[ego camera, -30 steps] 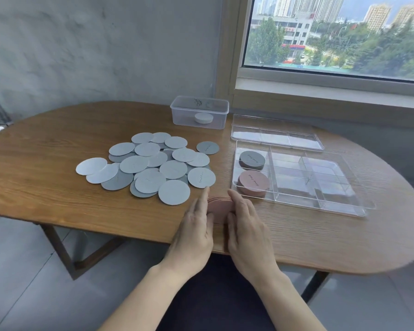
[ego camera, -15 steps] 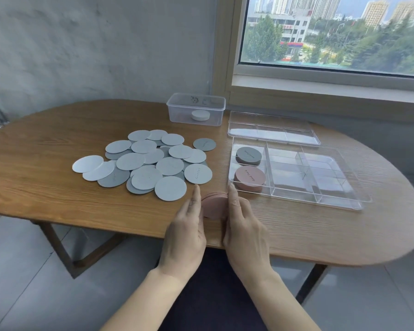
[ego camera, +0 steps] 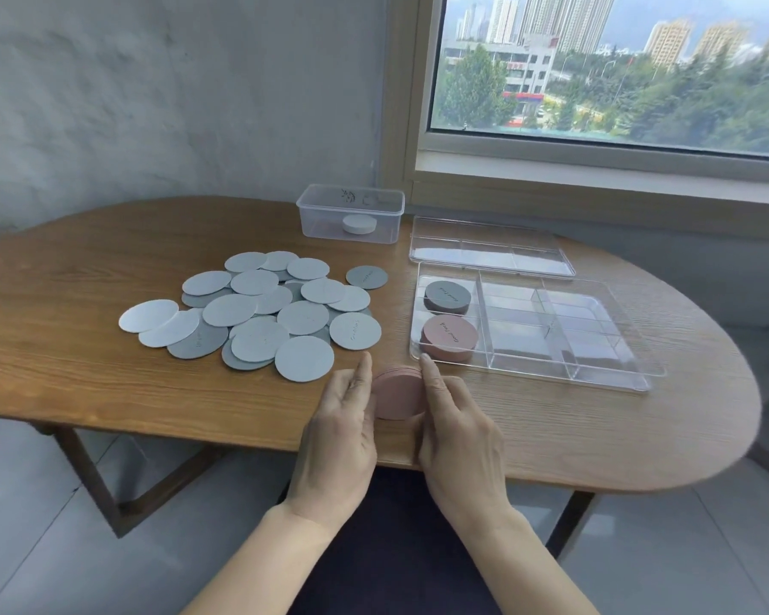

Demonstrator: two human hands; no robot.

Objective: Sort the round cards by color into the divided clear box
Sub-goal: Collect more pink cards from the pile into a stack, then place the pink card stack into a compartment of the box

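— Left of the divided clear box [ego camera: 631, 370]?
— On the wooden bench [ego camera: 85, 348], well left of the box: a loose, overlapping heap of round cards [ego camera: 258, 317], pale blue and darker grey. One grey card [ego camera: 366, 277] apart at the heap's far right edge, faint script on it, too small to read.

— Nearer the box?
— Just in front of its near left corner: a small pink stack [ego camera: 398, 392], squeezed from both sides. Left hand [ego camera: 342, 441] flat against its left edge, right hand [ego camera: 458, 428] against its right, fingers straight, neither fist closed.

— Behind the box, to its left?
— A small lidded tub [ego camera: 350, 213], a white disc inside, dark marks on the lid, unreadable.

— Inside the box itself?
— Leftmost column only: grey stack [ego camera: 447, 296] in the far cell, pink stack in box [ego camera: 449, 337] in the near cell, cursive writing on both tops, not legible. Clear lid [ego camera: 491, 253] flat just behind the box.
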